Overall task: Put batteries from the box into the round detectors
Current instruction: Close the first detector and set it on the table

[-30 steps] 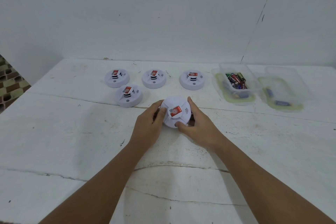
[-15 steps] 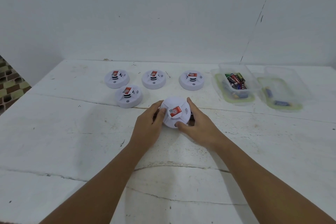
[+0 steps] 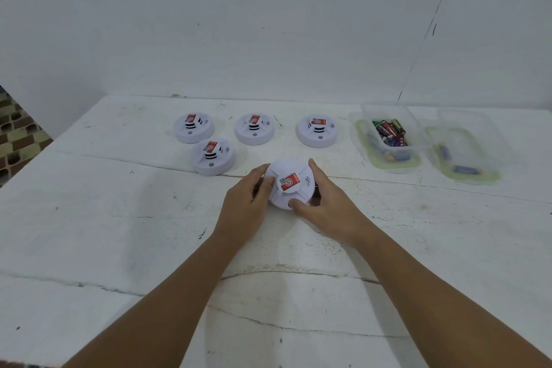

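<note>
Both hands clamp one round detector (image 3: 291,184), left hand (image 3: 243,207) and right hand (image 3: 327,209) gripping opposite sides; beyond it sit four more detectors (image 3: 254,128), the battery box (image 3: 388,134) off right, on a cracked white table (image 3: 119,233) against a white wall (image 3: 268,24)

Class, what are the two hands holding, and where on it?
Both the left hand and right hand grip one round detector by its opposite side edges.

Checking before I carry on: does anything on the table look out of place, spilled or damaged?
Nothing spilled. The batteries sit in the clear box, a few more under it and in the lid beside it. Four detectors lie flat; both hands grip the fifth. Only the tabletop is cracked.
</note>
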`<state>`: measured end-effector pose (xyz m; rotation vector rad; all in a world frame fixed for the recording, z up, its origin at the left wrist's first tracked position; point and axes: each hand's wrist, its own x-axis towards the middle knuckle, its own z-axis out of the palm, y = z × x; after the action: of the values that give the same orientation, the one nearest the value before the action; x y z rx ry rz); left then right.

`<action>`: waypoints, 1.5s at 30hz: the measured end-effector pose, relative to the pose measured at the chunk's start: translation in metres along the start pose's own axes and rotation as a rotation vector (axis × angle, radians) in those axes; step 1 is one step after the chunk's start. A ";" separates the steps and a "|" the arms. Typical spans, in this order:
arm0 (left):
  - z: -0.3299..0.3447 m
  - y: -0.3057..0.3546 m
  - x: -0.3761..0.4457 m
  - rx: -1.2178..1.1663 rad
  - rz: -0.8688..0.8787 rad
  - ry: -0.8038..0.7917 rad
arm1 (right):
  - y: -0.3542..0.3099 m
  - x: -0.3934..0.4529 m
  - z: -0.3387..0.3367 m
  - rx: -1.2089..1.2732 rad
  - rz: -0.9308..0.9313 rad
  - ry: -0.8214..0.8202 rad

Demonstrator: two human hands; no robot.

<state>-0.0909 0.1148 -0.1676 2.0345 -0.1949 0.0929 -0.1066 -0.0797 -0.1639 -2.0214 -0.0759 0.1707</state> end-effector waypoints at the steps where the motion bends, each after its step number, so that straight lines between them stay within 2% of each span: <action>1: 0.000 -0.001 0.000 0.000 -0.004 -0.001 | 0.000 0.000 0.001 0.003 -0.004 0.001; 45: 0.000 0.001 -0.002 -0.013 -0.001 0.001 | -0.001 -0.001 -0.002 -0.020 -0.014 -0.003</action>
<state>-0.0934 0.1143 -0.1668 2.0211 -0.1932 0.0918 -0.1072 -0.0806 -0.1619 -2.0397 -0.0939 0.1654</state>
